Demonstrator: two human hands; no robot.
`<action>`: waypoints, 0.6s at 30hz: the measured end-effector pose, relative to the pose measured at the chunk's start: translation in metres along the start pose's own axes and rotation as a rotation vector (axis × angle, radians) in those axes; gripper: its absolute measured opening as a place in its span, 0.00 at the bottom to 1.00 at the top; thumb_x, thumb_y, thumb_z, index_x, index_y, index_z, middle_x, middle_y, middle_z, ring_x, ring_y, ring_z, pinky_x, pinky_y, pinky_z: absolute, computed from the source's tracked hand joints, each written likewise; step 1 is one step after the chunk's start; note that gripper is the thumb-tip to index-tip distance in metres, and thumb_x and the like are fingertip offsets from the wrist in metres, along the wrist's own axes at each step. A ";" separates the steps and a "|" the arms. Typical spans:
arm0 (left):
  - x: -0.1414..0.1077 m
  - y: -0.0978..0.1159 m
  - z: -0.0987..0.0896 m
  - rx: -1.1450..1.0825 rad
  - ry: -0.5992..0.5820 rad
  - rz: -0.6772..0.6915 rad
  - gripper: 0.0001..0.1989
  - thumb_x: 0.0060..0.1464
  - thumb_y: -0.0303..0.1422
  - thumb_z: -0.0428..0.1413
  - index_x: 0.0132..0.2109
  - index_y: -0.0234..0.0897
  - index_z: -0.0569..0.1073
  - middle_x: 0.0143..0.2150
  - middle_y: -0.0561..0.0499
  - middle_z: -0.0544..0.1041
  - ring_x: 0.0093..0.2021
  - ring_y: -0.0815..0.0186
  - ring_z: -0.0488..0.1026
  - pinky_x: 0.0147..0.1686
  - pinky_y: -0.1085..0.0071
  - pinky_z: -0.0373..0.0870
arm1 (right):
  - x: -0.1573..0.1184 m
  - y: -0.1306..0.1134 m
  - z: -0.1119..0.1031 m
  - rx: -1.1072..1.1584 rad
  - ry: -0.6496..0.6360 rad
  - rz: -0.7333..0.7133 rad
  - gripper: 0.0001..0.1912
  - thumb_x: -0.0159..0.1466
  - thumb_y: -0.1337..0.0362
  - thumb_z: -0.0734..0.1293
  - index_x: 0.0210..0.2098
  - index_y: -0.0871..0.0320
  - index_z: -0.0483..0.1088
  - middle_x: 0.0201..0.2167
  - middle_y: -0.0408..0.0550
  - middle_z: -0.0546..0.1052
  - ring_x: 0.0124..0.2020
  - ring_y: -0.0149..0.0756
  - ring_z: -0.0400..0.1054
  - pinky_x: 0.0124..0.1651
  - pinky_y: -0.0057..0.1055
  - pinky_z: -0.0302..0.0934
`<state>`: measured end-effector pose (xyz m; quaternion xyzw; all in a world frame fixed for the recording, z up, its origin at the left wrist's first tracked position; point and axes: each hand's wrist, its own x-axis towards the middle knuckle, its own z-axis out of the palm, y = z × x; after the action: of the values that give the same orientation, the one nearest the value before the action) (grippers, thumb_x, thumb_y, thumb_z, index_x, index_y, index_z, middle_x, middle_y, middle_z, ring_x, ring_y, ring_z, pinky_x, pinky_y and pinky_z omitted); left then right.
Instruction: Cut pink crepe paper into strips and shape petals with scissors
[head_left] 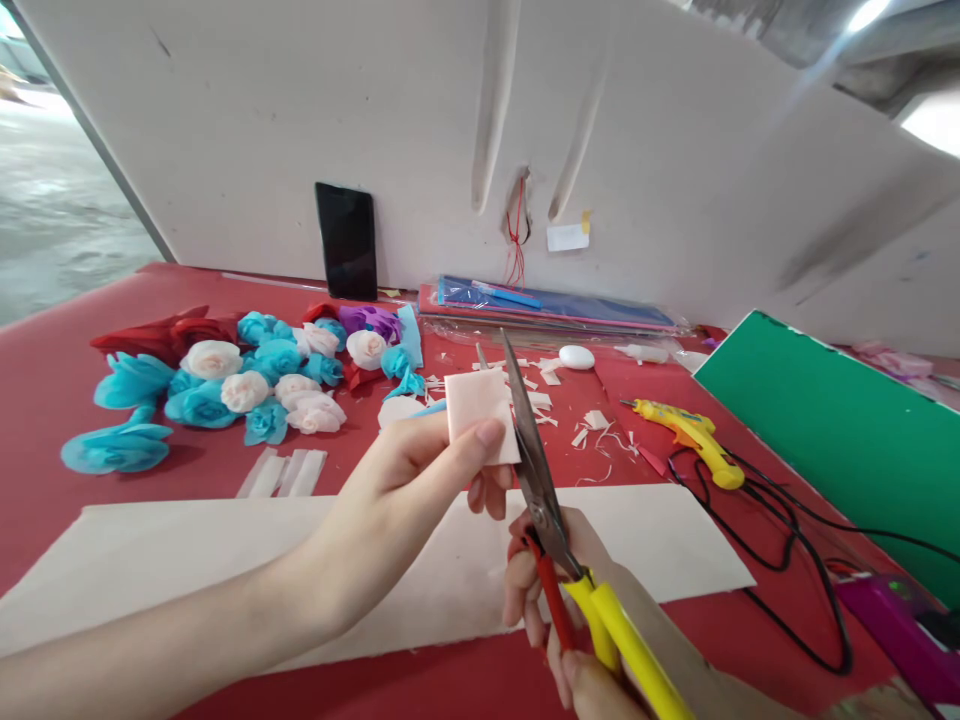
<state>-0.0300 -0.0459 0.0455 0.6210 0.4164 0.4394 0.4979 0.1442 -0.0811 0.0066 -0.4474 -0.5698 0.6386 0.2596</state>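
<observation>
My left hand [427, 460] pinches a small folded piece of pale pink paper [471, 402] between thumb and fingers. Below and to the right, my right hand [555, 600] is closed on scissors [544, 500] with red and yellow handles. The blades point up and lie along the right edge of the folded paper. Part of a thin pointed tip shows behind the paper's top. A long sheet of pale paper [210, 545] lies flat on the red table beneath both hands.
Blue, white, red and purple paper flowers [274, 360] cover the left back. A black phone [348, 245] leans on the wall. Paper scraps [596, 420] lie behind the hands. At right are a yellow glue gun [686, 430], black cable [799, 540], green board [832, 430] and purple box [892, 625].
</observation>
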 end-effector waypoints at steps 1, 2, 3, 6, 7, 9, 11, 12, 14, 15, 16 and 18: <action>0.000 0.000 0.000 -0.006 -0.003 0.000 0.20 0.59 0.40 0.47 0.21 0.37 0.68 0.23 0.53 0.72 0.28 0.67 0.69 0.31 0.75 0.68 | 0.000 0.001 -0.001 -0.036 -0.008 -0.028 0.17 0.58 0.58 0.58 0.44 0.58 0.59 0.26 0.45 0.68 0.23 0.30 0.60 0.22 0.26 0.54; 0.000 -0.001 -0.001 -0.012 -0.007 0.002 0.20 0.59 0.40 0.47 0.21 0.38 0.68 0.23 0.53 0.72 0.28 0.67 0.69 0.31 0.75 0.68 | 0.000 0.003 -0.001 -0.082 -0.006 -0.068 0.17 0.57 0.58 0.59 0.44 0.57 0.59 0.26 0.44 0.68 0.23 0.30 0.60 0.24 0.27 0.56; 0.000 -0.002 -0.001 -0.018 -0.013 0.003 0.20 0.59 0.40 0.47 0.22 0.38 0.68 0.23 0.53 0.72 0.29 0.67 0.69 0.31 0.75 0.67 | -0.001 0.004 -0.001 -0.130 0.011 -0.113 0.18 0.55 0.60 0.61 0.45 0.57 0.59 0.27 0.44 0.69 0.23 0.30 0.60 0.26 0.28 0.57; 0.000 -0.005 -0.002 -0.029 -0.021 -0.003 0.20 0.59 0.41 0.47 0.22 0.38 0.68 0.23 0.54 0.72 0.29 0.67 0.69 0.32 0.75 0.67 | -0.006 0.006 0.001 -0.231 0.099 -0.162 0.20 0.54 0.62 0.63 0.46 0.55 0.59 0.28 0.44 0.69 0.23 0.29 0.59 0.26 0.27 0.57; 0.000 -0.005 -0.003 -0.031 -0.025 -0.007 0.20 0.59 0.41 0.47 0.22 0.38 0.68 0.23 0.54 0.72 0.28 0.67 0.69 0.32 0.74 0.66 | -0.008 0.006 0.002 -0.242 0.118 -0.140 0.19 0.56 0.62 0.62 0.46 0.55 0.59 0.28 0.44 0.69 0.22 0.29 0.58 0.24 0.26 0.56; 0.000 -0.007 -0.003 -0.041 -0.033 -0.007 0.20 0.59 0.40 0.47 0.22 0.38 0.67 0.23 0.54 0.72 0.28 0.67 0.69 0.33 0.74 0.66 | -0.011 0.003 0.005 -0.247 0.134 -0.072 0.17 0.59 0.62 0.61 0.47 0.55 0.59 0.27 0.43 0.68 0.18 0.27 0.54 0.19 0.24 0.51; 0.000 -0.008 -0.003 -0.053 -0.043 -0.001 0.20 0.59 0.40 0.47 0.22 0.38 0.67 0.23 0.54 0.72 0.28 0.67 0.68 0.33 0.74 0.65 | -0.013 -0.002 0.008 -0.243 0.159 -0.001 0.14 0.61 0.61 0.59 0.47 0.55 0.60 0.25 0.42 0.67 0.16 0.25 0.49 0.17 0.23 0.46; 0.001 -0.008 -0.003 -0.061 -0.046 0.001 0.20 0.59 0.40 0.47 0.22 0.38 0.67 0.23 0.54 0.72 0.29 0.67 0.68 0.33 0.74 0.65 | -0.013 -0.005 0.010 -0.242 0.178 0.028 0.13 0.62 0.60 0.58 0.46 0.55 0.60 0.24 0.41 0.67 0.15 0.24 0.48 0.17 0.23 0.45; 0.002 -0.008 -0.003 -0.083 -0.053 -0.004 0.19 0.60 0.39 0.47 0.22 0.38 0.68 0.23 0.54 0.72 0.29 0.67 0.68 0.35 0.73 0.65 | -0.013 -0.009 0.012 -0.238 0.205 0.063 0.12 0.63 0.59 0.58 0.45 0.56 0.61 0.22 0.40 0.65 0.15 0.24 0.47 0.17 0.22 0.46; 0.002 -0.008 -0.003 -0.095 -0.058 -0.007 0.19 0.60 0.39 0.47 0.22 0.38 0.68 0.23 0.54 0.71 0.29 0.66 0.68 0.35 0.72 0.65 | -0.013 -0.010 0.012 -0.235 0.208 0.069 0.11 0.64 0.59 0.58 0.44 0.56 0.61 0.21 0.39 0.64 0.15 0.24 0.47 0.17 0.22 0.46; 0.002 -0.008 -0.003 -0.109 -0.066 -0.007 0.19 0.60 0.39 0.47 0.23 0.38 0.68 0.23 0.54 0.71 0.29 0.66 0.67 0.35 0.72 0.65 | -0.013 -0.012 0.013 -0.232 0.205 0.070 0.11 0.64 0.59 0.58 0.44 0.56 0.61 0.20 0.39 0.64 0.15 0.25 0.47 0.17 0.22 0.47; 0.002 -0.007 -0.003 -0.139 -0.088 0.007 0.19 0.60 0.38 0.47 0.23 0.37 0.67 0.23 0.54 0.70 0.29 0.67 0.68 0.36 0.72 0.65 | -0.014 -0.012 0.014 -0.228 0.204 0.064 0.11 0.64 0.58 0.58 0.44 0.57 0.62 0.21 0.40 0.64 0.15 0.24 0.49 0.17 0.21 0.47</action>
<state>-0.0331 -0.0423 0.0389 0.6051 0.3606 0.4413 0.5559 0.1357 -0.0970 0.0216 -0.5545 -0.5945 0.5290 0.2434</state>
